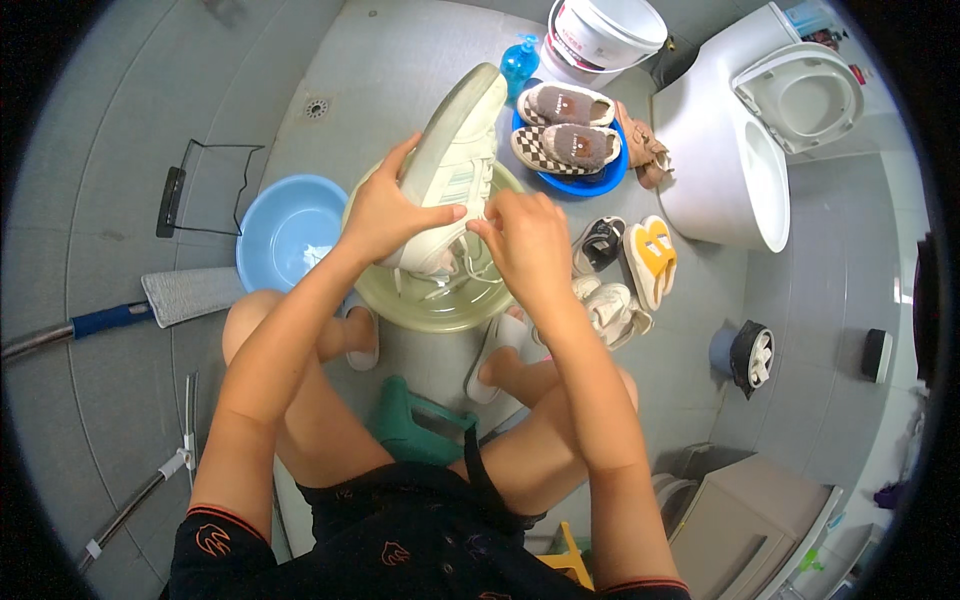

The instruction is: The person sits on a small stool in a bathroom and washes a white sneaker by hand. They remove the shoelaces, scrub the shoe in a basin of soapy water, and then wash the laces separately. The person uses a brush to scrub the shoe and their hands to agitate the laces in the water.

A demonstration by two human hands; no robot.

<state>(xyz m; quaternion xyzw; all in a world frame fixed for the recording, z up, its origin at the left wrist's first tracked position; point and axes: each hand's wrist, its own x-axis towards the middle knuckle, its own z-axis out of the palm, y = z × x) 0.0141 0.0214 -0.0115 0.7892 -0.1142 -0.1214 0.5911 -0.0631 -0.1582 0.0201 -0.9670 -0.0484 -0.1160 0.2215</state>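
A white sneaker [444, 168] is tilted toe-up over a pale green basin [437, 323]. My left hand [392, 212] grips it from the left side, fingers behind the sole and thumb across the upper. At the laced front, my right hand [533, 240] is closed, with thumb and fingertips pinching the white shoelace [484, 268]. Loose lace ends dangle over the basin, and the shoe's heel end hangs low inside it. The exact bit of lace between my right fingertips is partly hidden.
Left of the basin stands a light blue basin [268, 232], near a flat mop head [190, 296]. Beyond are a blue pump bottle [519, 66], a white bucket [605, 40] and checkered shoes [562, 146] in a blue tub. Yellow slippers [652, 262] and a toilet [715, 150] are right.
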